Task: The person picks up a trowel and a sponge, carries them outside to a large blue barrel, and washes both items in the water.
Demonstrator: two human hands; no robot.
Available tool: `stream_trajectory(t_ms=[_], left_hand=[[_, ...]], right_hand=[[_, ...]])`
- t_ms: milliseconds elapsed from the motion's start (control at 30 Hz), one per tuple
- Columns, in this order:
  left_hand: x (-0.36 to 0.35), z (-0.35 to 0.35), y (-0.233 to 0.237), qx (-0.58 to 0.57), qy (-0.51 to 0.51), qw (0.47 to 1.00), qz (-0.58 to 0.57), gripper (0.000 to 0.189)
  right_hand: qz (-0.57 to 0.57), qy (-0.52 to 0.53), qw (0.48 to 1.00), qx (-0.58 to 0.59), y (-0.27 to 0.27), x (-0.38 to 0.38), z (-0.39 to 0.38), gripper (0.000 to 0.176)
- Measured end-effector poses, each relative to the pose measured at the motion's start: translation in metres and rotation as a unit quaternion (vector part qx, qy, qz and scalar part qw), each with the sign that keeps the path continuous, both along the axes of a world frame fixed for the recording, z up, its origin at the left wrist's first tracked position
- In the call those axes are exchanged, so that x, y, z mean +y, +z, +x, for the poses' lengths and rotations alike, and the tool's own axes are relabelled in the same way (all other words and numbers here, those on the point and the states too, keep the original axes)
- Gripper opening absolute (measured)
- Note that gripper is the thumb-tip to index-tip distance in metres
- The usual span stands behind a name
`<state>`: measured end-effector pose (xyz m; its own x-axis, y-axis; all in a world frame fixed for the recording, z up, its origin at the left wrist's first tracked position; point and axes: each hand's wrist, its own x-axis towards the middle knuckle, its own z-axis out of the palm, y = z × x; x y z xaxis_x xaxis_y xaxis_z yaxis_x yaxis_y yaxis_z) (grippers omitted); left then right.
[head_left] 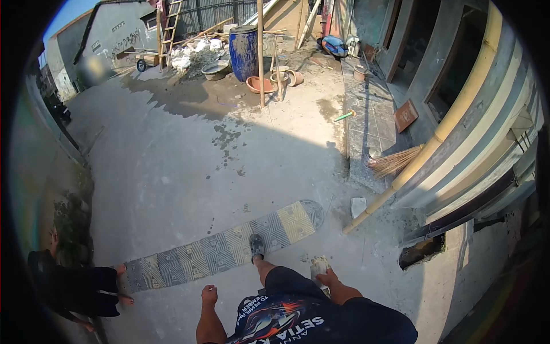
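Observation:
My left hand [209,295] hangs at my side over the concrete, its fingers curled closed with nothing showing in them. On the other side, my right hand [328,278] grips a pale, stained flat block [321,266] beside my hip. Its lower part is partly hidden by the hand and my shirt; what kind of thing it is I cannot tell. In front of me lies a long patterned strip [220,251] in grey and cream, rounded at its right end. My shod foot [256,245] is over the strip.
A person [80,284] in dark clothes is at the left, feet by the strip's end. A bamboo pole [424,155] slants down on the right near a broom [396,162] and a white block [358,207]. Farther off stand a blue drum [244,54], basins [260,85] and a ladder [171,28].

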<state>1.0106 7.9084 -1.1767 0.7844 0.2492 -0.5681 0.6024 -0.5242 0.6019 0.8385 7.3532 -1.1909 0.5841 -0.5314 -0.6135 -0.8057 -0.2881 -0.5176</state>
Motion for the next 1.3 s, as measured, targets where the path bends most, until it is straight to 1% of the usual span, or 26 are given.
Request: stream_trajectory(t_ms=[67, 100, 167, 267, 300, 367, 433, 467, 500, 533, 567, 667, 733, 800, 833, 867, 900, 933, 1000, 1033, 1067, 1100, 1133, 1167, 1200, 1300], left_hand=[[-0.013, 0.014, -0.002, 0.059, -0.047, 0.997, 0.012, 0.031], [-0.014, 0.023, -0.018, 0.073, -0.111, 0.991, 0.022, 0.031], [-0.025, 0.043, -0.007, 0.080, -0.229, 0.970, 0.036, 0.030], [-0.026, 0.088, 0.007, 0.082, -0.261, 0.961, 0.033, 0.029], [-0.021, 0.107, 0.008, 0.074, -0.254, 0.964, 0.031, 0.029], [-0.011, 0.152, 0.009, 0.043, -0.214, 0.975, 0.028, 0.028], [0.002, 0.194, 0.008, -0.024, -0.122, 0.992, 0.018, 0.028], [0.004, 0.215, 0.013, 0.071, -0.020, 0.994, -0.080, 0.025], [-0.039, 0.249, 0.131, 0.030, -0.004, 0.998, -0.055, 0.023], [-0.018, 0.271, 0.074, 0.058, 0.047, 0.996, -0.053, 0.028], [0.006, 0.294, 0.007, 0.021, 0.018, 1.000, 0.011, 0.034], [-0.021, 0.362, 0.018, 0.078, 0.038, 0.996, -0.019, 0.038], [-0.033, 0.399, -0.015, 0.031, -0.028, 0.999, -0.022, 0.037], [-0.058, 0.444, 0.004, 0.026, -0.135, 0.990, -0.005, 0.037], [-0.059, 0.467, -0.001, 0.027, -0.134, 0.991, -0.008, 0.037], [-0.058, 0.494, -0.011, 0.028, -0.259, 0.964, 0.045, 0.038], [-0.058, 0.526, -0.015, 0.024, -0.380, 0.920, 0.096, 0.039], [-0.056, 0.554, -0.006, 0.019, -0.379, 0.920, 0.096, 0.039], [-0.059, 0.608, 0.019, 0.121, -0.242, 0.963, 0.018, 0.036], [-0.055, 0.637, 0.015, 0.120, -0.242, 0.963, 0.016, 0.036], [-0.045, 0.671, 0.004, 0.087, -0.381, 0.915, 0.099, 0.035], [-0.040, 0.706, 0.003, 0.050, -0.507, 0.841, 0.180, 0.034], [-0.039, 0.743, 0.010, 0.058, -0.520, 0.826, 0.207, 0.035], [-0.029, 0.777, -0.004, 0.032, -0.529, 0.820, 0.215, 0.036], [-0.026, 0.808, 0.003, 0.011, -0.500, 0.837, 0.222, 0.036], [-0.043, 0.897, 0.044, 0.001, -0.240, 0.961, 0.139, 0.033]], right_hand=[[-0.001, -0.023, 0.999, 0.028, 0.008, 0.007, 0.051, 0.082], [-0.003, -0.036, 0.997, 0.063, 0.013, 0.014, 0.072, 0.083], [-0.002, -0.057, 0.995, 0.077, 0.015, 0.020, 0.123, 0.084], [-0.018, -0.083, 0.992, 0.093, 0.032, 0.023, 0.227, 0.086], [-0.033, -0.087, 0.990, 0.102, 0.045, 0.022, 0.264, 0.087], [-0.017, -0.074, 0.997, 0.022, 0.052, 0.015, 0.335, 0.086], [0.001, -0.050, 0.998, -0.031, 0.060, 0.004, 0.406, 0.080], [0.028, -0.040, 0.997, -0.058, 0.060, -0.003, 0.440, 0.078], [0.055, -0.031, 0.994, -0.088, 0.059, -0.010, 0.474, 0.075], [0.052, -0.021, 0.995, -0.087, 0.072, -0.014, 0.503, 0.075], [0.043, -0.024, 0.991, -0.121, 0.102, -0.013, 0.529, 0.074], [0.026, -0.023, 0.986, -0.163, 0.117, -0.019, 0.593, 0.073], [0.018, -0.025, 0.985, -0.170, 0.098, -0.026, 0.616, 0.073], [0.021, -0.069, 0.988, -0.137, 0.070, -0.033, 0.625, 0.078], [0.012, -0.084, 0.991, -0.103, 0.064, -0.034, 0.626, 0.079], [0.005, -0.101, 0.992, -0.069, 0.062, -0.031, 0.625, 0.080], [-0.022, -0.118, 0.992, -0.045, 0.058, -0.028, 0.623, 0.070], [-0.003, -0.161, 0.987, -0.026, 0.051, -0.024, 0.616, 0.074], [-0.020, -0.228, 0.972, 0.045, 0.075, -0.005, 0.615, 0.085], [0.008, -0.270, 0.962, 0.051, 0.070, 0.001, 0.616, 0.089], [0.005, -0.304, 0.950, 0.066, 0.073, 0.010, 0.620, 0.076], [-0.014, -0.064, 0.995, 0.080, -0.037, -0.022, 0.583, 0.057], [-0.038, -0.090, 0.991, 0.095, -0.043, -0.014, 0.591, 0.044], [-0.055, -0.082, 0.990, 0.103, -0.040, -0.011, 0.605, 0.049], [-0.070, -0.073, 0.988, 0.114, -0.036, -0.004, 0.618, 0.055], [-0.034, -0.319, 0.937, 0.138, 0.078, 0.028, 0.745, 0.067]])
